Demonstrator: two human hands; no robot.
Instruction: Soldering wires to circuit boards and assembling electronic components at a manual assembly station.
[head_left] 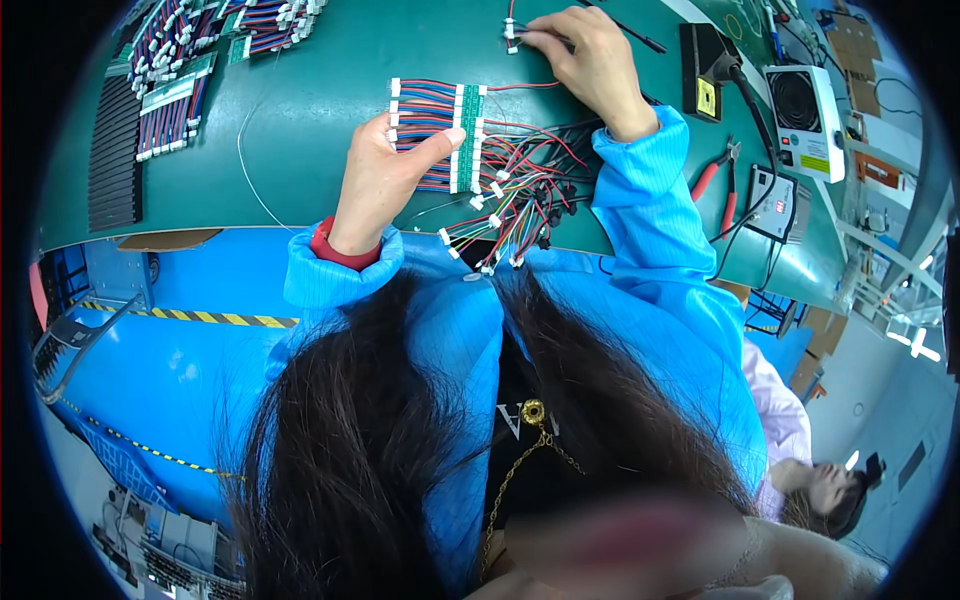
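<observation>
My left hand [385, 180] is closed on a wired circuit board strip [468, 150], thumb on top. White connectors and red, black and blue wires line its left side. From its right side, red, black and multicoloured wires [540, 180] fan out, ending in white and black plugs. Farther off, my right hand [592, 65] is closed in a pinch at a short wire lead with small white connectors [511, 38]. Its fingertips meet at the lead's right side, and the exact hold is partly hidden. A red wire runs from the strip's top toward that hand.
Bundles of wired boards [175, 100] lie at the far left by a black ribbed tray [115, 150]. To the right are red-handled pliers [725, 190], a soldering iron [725, 70] in its stand, a small control box [775, 203] and a white fan unit [803, 120]. Another person [785, 420] is at right.
</observation>
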